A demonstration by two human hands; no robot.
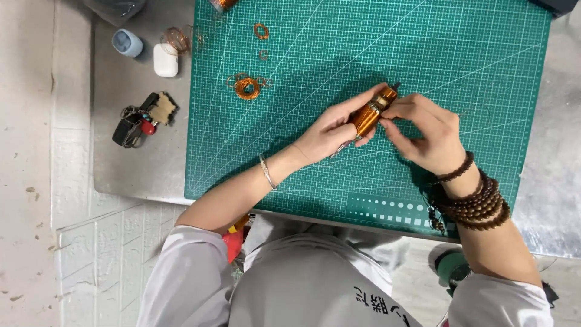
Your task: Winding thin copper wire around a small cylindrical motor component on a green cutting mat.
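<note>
Over a green cutting mat (423, 54), my left hand (330, 130) grips a small cylindrical part wound with copper wire (370, 114), holding it tilted. My right hand (426, 130) pinches at the upper end of that same part with thumb and fingertips. A thin silver bangle circles my left wrist, and dark wooden bead bracelets (475, 203) wrap my right wrist. Loose copper wire coils (247, 88) lie on the mat to the upper left of my hands.
A grey metal table (130, 163) carries a key bunch with a wooden tag (142, 118), a white earbud case (165, 60), a pale blue cap (127, 43) and a tangle of copper wire (177, 39). More small wire rings (261, 31) sit on the mat.
</note>
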